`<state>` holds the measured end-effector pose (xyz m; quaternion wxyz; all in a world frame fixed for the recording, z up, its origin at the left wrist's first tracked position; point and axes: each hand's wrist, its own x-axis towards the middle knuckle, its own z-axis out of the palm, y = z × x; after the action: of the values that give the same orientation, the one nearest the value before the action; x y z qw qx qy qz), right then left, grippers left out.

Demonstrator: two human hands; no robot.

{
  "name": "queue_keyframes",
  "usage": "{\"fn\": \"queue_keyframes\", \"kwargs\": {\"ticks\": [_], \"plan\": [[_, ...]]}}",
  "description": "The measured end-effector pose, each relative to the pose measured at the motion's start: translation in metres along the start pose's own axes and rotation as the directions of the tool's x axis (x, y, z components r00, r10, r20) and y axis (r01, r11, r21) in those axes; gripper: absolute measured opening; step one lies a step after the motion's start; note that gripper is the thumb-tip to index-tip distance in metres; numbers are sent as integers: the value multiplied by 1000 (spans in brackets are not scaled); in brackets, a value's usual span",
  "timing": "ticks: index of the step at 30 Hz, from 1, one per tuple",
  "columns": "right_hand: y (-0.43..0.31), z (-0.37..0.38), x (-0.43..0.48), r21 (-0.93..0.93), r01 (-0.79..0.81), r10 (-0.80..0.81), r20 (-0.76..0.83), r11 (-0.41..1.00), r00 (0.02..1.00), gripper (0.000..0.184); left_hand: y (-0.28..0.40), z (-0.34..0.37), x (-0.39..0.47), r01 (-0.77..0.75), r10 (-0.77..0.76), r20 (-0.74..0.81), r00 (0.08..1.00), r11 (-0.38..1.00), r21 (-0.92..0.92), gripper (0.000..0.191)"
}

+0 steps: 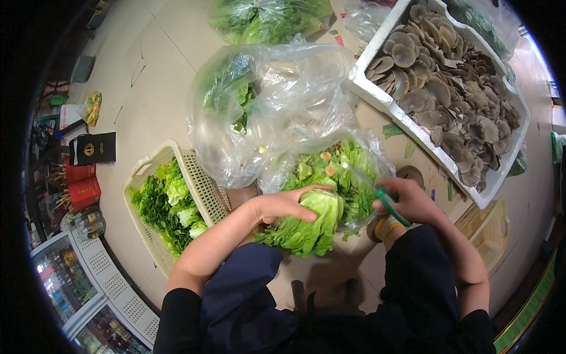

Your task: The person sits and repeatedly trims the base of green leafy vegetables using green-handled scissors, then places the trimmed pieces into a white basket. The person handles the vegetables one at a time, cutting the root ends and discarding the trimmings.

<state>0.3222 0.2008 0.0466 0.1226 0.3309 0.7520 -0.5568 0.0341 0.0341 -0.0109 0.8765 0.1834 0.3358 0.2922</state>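
Note:
My left hand (283, 205) grips a head of green leafy lettuce (320, 221), its thumb across the near side and its fingers behind. The leaves hang between my knees, above the floor. In my right hand (409, 199) is a green-handled cutting tool (391, 207); its blade is blurred and points left, toward the lettuce. Whether it is a knife or scissors I cannot tell. Just beyond both hands lies a clear plastic bag (382, 157), open, with more lettuce (353, 188) inside. Pale cut stem ends (330, 171) show among those leaves.
Left stands a cream plastic basket (201, 183) holding leafy greens (170, 208). A white foam box (384, 104) of oyster mushrooms (442, 88) is at right. Ahead lie a large clear bag (305, 97) and a bag of greens (269, 20). An empty-looking basket (484, 234) sits lower right.

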Motion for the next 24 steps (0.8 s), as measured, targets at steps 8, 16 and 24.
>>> {"fn": "queue_keyframes", "kwargs": {"ticks": [8,16,24], "plan": [[38,-108,51,-500,-366,-246,-794,785,556,53,5,-9,-14,-296,200,-244,949,834,-465,70],[44,-109,47,-644,-547,-247,-738,534,628,43,22,4,-18,-365,348,-154,925,699,-615,71],[-75,25,52,420,177,-178,-35,890,983,84,51,49,-10,-435,356,-361,862,886,-164,86]]}}
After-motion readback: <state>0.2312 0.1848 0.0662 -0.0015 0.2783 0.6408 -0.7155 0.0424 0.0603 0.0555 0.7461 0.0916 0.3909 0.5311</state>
